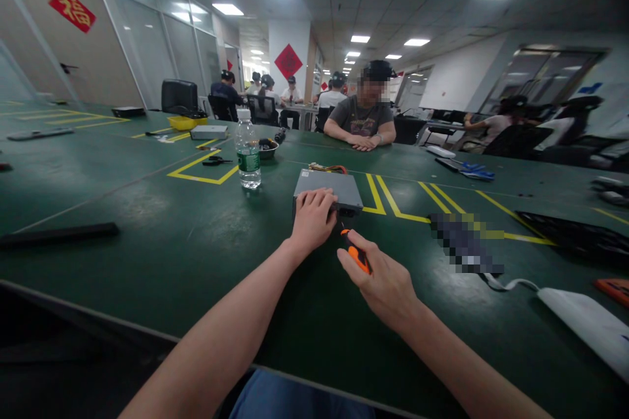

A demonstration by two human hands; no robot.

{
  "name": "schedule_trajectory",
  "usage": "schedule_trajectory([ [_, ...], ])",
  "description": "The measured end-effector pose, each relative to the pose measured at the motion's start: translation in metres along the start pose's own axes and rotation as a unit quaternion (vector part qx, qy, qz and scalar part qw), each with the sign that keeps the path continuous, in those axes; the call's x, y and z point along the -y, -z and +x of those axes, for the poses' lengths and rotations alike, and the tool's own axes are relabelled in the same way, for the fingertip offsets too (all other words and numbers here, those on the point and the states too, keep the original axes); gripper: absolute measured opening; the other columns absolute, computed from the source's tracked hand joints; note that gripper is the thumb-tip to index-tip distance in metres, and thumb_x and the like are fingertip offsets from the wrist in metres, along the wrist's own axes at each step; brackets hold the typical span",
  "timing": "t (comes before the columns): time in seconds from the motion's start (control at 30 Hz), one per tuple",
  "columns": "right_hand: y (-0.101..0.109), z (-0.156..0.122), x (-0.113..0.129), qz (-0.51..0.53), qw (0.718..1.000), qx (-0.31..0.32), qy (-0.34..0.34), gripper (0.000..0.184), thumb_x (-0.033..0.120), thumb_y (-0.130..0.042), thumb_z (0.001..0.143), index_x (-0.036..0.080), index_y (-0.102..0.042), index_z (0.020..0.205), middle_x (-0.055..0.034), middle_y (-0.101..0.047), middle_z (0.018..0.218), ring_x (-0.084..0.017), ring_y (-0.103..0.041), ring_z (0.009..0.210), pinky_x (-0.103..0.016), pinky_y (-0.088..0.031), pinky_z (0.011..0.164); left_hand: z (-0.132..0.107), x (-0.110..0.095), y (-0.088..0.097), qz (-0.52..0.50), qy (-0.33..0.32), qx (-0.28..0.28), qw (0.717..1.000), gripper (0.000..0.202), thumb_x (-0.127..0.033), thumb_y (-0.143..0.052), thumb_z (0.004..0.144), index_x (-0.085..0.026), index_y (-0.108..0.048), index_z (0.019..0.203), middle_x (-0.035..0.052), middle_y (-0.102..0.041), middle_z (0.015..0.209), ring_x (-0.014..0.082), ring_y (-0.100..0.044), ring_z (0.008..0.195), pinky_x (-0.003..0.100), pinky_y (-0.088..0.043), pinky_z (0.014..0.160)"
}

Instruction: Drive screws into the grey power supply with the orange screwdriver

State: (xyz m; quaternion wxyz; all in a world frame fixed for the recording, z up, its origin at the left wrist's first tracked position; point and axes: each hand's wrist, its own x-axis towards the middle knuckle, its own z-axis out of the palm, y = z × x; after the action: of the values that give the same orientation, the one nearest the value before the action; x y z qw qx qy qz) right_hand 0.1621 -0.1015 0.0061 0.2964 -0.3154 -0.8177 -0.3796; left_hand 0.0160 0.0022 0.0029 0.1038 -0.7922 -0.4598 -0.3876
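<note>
A grey metal computer power supply (344, 186) lies on the green table (196, 288), its socket side turned toward me and coloured cables (328, 169) at its back. My left hand (314, 215) rests over its left part, fingers on the top and near edge, gripping the case. In my right hand (386, 278) is an orange and black screwdriver (357, 253), held between thumb and fingers. Its shaft points at the power supply's near face below the socket; whether the tip touches is hard to make out.
A water bottle (248, 154) stands left of the power supply, near a metal bowl (268, 148). On the right lie a blurred-out dark device (462, 245) and a white device (584, 324) with a cable. A black bar (59, 236) lies left. A person (366, 111) sits opposite.
</note>
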Motion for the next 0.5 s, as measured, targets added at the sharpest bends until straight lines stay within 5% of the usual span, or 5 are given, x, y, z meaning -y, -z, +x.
schedule_trajectory([
  [0.17, 0.0027, 0.0077, 0.0007, -0.018, 0.999, -0.015, -0.025, 0.011, 0.022, -0.053, 0.083, 0.019, -0.051, 0.093, -0.0101, -0.061, 0.097, -0.016, -0.06, 0.088, -0.028, -0.05, 0.075, 0.0002, -0.0008, 0.0, 0.0, 0.002, -0.001, 1.0, 0.022, -0.022, -0.048, 0.081, -0.024, -0.052, 0.103, 0.002, -0.055, 0.12, 0.0195, -0.042, 0.115, 0.038, -0.026, 0.099],
  [0.33, 0.002, 0.0066, 0.0081, 0.051, 0.997, 0.013, -0.059, 0.022, 0.016, -0.048, 0.082, 0.013, -0.045, 0.103, -0.0209, -0.046, 0.119, -0.027, -0.046, 0.114, -0.041, -0.047, 0.084, -0.0001, -0.0006, -0.0003, 0.0, 0.001, -0.002, 1.0, 0.021, -0.024, -0.048, 0.081, -0.024, -0.052, 0.102, 0.0019, -0.055, 0.119, 0.0193, -0.042, 0.115, 0.038, -0.027, 0.098],
  [0.5, 0.0027, 0.0043, 0.0035, 0.055, 0.998, 0.019, -0.01, 0.034, 0.006, -0.043, 0.081, 0.019, -0.044, 0.113, -0.016, -0.047, 0.122, -0.023, -0.046, 0.115, -0.038, -0.047, 0.085, -0.0003, -0.0007, 0.0002, 0.001, -0.003, -0.006, 1.0, 0.022, -0.023, -0.048, 0.081, -0.024, -0.052, 0.102, 0.0019, -0.055, 0.12, 0.0193, -0.042, 0.115, 0.038, -0.026, 0.099],
])
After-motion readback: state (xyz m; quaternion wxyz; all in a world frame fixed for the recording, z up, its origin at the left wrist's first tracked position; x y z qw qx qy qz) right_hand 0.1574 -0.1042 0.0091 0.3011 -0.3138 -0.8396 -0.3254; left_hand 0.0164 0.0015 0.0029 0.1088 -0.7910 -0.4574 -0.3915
